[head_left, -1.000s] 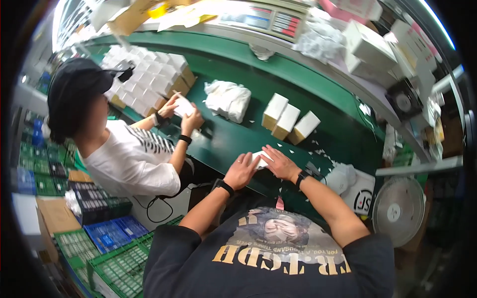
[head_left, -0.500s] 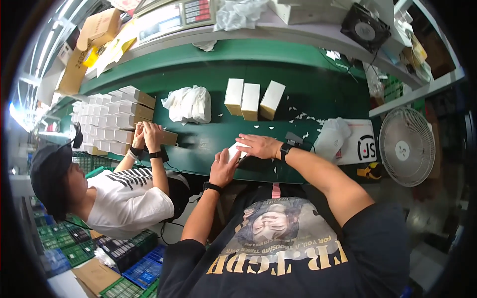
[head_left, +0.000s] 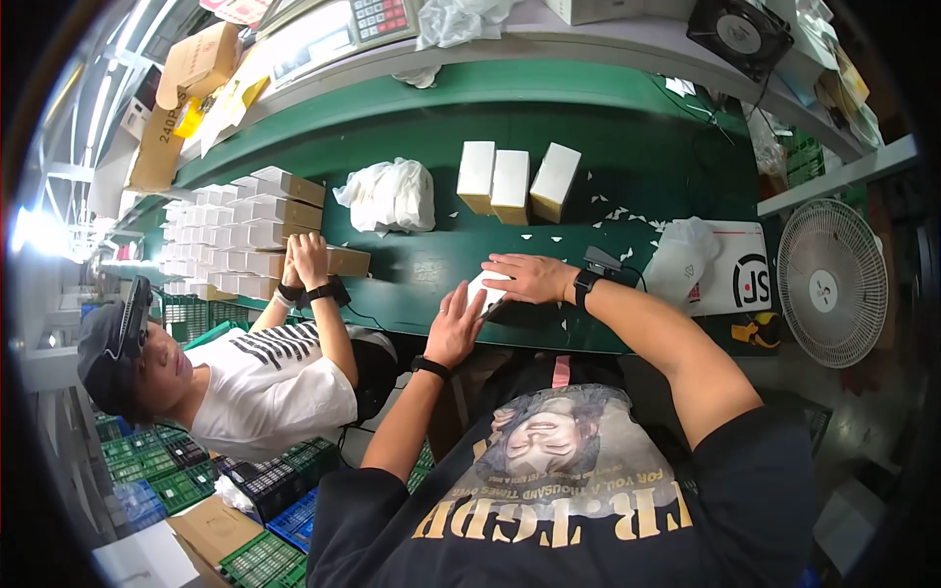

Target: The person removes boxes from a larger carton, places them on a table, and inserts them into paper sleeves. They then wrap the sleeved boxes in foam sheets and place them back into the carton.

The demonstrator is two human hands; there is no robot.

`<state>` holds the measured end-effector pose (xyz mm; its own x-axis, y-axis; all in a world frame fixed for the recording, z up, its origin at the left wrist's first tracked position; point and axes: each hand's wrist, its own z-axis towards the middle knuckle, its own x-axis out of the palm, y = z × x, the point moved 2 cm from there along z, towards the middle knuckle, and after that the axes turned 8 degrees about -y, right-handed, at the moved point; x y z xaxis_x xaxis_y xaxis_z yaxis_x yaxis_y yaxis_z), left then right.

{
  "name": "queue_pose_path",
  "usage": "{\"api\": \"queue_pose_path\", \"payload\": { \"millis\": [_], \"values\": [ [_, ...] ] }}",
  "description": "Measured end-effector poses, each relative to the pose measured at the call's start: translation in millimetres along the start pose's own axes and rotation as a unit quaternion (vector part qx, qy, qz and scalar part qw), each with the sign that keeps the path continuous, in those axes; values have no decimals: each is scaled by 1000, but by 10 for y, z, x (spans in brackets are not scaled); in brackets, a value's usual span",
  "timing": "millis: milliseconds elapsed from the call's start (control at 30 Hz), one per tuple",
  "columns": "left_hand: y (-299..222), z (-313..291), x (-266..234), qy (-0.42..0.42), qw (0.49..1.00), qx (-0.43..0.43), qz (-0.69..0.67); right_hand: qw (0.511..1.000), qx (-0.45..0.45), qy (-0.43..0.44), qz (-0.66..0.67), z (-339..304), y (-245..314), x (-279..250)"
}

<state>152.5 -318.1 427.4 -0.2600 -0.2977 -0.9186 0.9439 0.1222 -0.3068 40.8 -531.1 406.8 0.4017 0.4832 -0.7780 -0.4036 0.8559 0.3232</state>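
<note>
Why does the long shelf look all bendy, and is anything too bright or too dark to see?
Head view: the fisheye lens curves the shelf into an arch; head view, far left: the glare is burnt out to white; head view, corners: black; head view, middle: the left hand and right hand look fairly clear.

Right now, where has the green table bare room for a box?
The widest bare patch of the green table lies right of the three standing boxes, beyond the paper scraps. A gap, holding a scrap, separates those boxes from the white bundle. Crowded: left, rows of boxes; right, the plastic bag; near edge, both hands on a white piece.
</note>
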Motion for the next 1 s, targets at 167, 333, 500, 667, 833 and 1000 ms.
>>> {"api": "queue_pose_path", "payload": {
  "millis": [167, 333, 500, 667, 833, 1000],
  "values": [
    [-21, 32, -7, 17, 999, 7, 28, 1000, 13, 13, -1, 59, 16, -68],
    [12, -145, -70, 40, 992, -2, 116, 996, -28, 26, -86, 288, 265, -10],
    [-212, 317, -151, 145, 978, -80, -128, 995, 90, 39, -32, 40, 354, 74],
    [-171, -175, 211, -37, 990, -2, 138, 994, 31, 30, -100, 1, 439, 253],
    [-257, -149, 141, -6, 991, -54, 121, 995, 15, 25, -97, -37, 343, 346],
    [-502, 92, 98, 6, 981, -170, 88, 986, 108, 56, -111, 15, 540, 209]
  ]
}}
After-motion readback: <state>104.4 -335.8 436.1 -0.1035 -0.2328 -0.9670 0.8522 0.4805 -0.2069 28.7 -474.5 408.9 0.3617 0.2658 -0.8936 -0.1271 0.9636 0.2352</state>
